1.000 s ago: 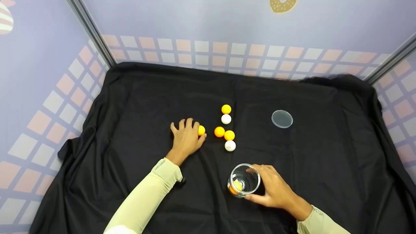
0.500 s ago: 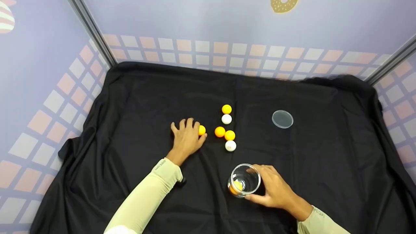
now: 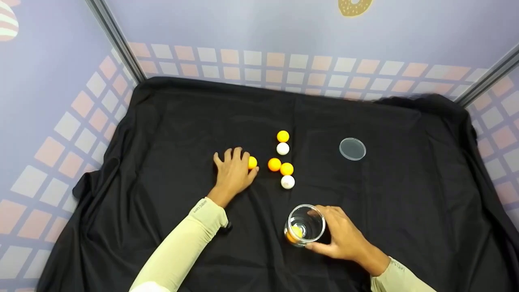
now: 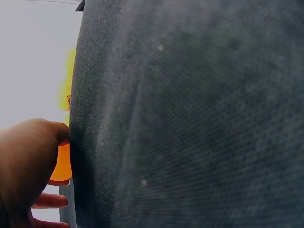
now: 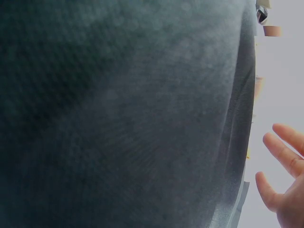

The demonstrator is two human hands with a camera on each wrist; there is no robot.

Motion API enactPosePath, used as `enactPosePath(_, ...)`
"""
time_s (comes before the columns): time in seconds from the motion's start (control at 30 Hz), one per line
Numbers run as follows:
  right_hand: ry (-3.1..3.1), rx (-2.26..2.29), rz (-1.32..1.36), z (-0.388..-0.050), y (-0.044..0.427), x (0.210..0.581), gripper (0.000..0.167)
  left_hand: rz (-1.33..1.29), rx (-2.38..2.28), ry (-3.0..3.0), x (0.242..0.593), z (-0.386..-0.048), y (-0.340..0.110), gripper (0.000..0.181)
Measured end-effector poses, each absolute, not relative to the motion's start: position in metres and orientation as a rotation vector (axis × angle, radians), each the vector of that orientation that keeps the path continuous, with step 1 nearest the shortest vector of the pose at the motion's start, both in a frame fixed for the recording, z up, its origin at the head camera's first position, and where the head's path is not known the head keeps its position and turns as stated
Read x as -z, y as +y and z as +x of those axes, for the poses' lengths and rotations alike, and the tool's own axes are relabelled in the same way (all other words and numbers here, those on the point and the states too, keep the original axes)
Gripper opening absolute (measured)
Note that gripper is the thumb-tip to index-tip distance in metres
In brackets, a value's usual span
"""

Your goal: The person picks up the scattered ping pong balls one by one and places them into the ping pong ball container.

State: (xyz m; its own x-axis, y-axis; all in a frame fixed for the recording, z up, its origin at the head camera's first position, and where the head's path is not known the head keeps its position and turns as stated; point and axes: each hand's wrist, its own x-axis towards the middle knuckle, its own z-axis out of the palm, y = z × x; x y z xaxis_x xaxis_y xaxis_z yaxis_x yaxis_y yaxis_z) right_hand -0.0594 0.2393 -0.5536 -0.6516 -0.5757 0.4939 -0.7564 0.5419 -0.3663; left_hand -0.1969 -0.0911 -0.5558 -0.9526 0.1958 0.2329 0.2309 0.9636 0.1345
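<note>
My left hand (image 3: pixel 233 172) is low over the black cloth, with an orange ping-pong ball (image 3: pixel 252 162) between its thumb and index finger. In the left wrist view the thumb of the left hand (image 4: pixel 28 161) lies against that ball (image 4: pixel 61 166), and the other fingers are spread below. With fingers and thumb around its right side, my right hand (image 3: pixel 344 235) holds a clear jar (image 3: pixel 305 206), with orange and yellow visible at its bottom. Only the fingers of the right hand (image 5: pixel 289 175) show in the right wrist view; the jar cannot be made out there.
Between the hands and beyond are loose balls: an orange one (image 3: pixel 274 164), another (image 3: pixel 286 169) touching a white ball (image 3: pixel 288 182), and farther back an orange (image 3: pixel 283 136) beside a white (image 3: pixel 283 149). A clear round lid (image 3: pixel 352 149) lies right. Dark cloth (image 4: pixel 190 114) blocks most wrist views.
</note>
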Motion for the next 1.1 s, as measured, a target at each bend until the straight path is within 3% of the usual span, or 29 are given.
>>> enactPosePath(1.1,-2.467,-0.822,1.104,-0.059,0.239,0.553,0.087,-0.356,0.269,-2.859,0.538,-0.191,-0.081,0.049)
